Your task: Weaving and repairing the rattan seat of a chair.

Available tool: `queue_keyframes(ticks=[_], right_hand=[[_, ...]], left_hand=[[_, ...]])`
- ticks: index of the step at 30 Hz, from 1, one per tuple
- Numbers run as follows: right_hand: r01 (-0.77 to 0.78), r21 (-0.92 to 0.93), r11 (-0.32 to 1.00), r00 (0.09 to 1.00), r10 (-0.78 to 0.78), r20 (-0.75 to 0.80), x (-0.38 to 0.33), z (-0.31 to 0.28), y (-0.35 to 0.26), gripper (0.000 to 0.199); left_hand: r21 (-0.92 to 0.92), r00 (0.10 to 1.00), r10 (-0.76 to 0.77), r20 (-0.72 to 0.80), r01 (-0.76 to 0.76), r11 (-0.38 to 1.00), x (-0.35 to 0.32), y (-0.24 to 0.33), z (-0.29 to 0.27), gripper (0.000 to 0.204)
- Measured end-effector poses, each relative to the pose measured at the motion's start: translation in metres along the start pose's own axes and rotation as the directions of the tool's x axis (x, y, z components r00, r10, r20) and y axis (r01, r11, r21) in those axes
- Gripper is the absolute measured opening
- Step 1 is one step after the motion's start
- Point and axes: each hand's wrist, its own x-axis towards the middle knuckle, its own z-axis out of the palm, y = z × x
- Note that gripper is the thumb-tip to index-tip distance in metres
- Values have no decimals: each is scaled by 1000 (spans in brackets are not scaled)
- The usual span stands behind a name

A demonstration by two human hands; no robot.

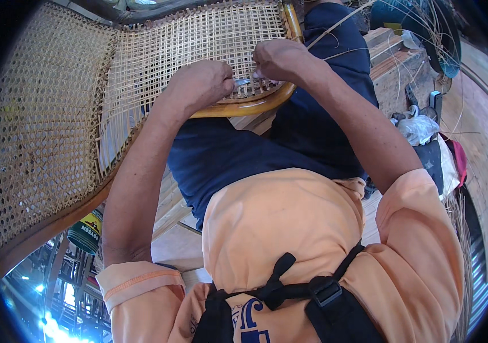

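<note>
A cane seat panel [195, 43] of woven pale strands fills the upper middle, inside a glossy curved wooden frame [249, 106]. Over its near edge my left hand [205, 84] is closed, with a small thin shiny metal tool [242, 82] sticking out of its fingers toward the right. A short way off, my right hand [278, 59] is closed with fingertips down against the weave, close to the frame's right corner. What the right fingers pinch, if anything, is hidden behind the hand. Gaps in the weave show beneath the tool's tip.
The finished-looking cane backrest [41, 114] rises at left. A green can [87, 231] stands below it. On the right lie wood blocks [387, 51], a plastic bag [418, 127] and a dark green bucket [418, 28] with loose cane strands. My legs are under the seat frame.
</note>
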Motion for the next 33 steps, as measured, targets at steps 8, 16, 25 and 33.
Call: queue_keyframes(ticks=[8,16,25,33], right_hand=[[-55,-11,998,998,55,-42,1,5,-6,23],[59,254,965,993,-82,80,-6,-5,14,25],[74,143,987,995,-82,56,-6,0,10,19],[42,-12,999,997,-42,-63,-5,15,-4,22]], left_hand=[[-143,998,4,60,4,990,0,-6,-6,24],[46,999,-50,13,50,998,3,6,-5,22],[93,990,-72,-120,84,992,-10,11,13,22],[167,969,-15,-246,58,984,-16,10,20,18]])
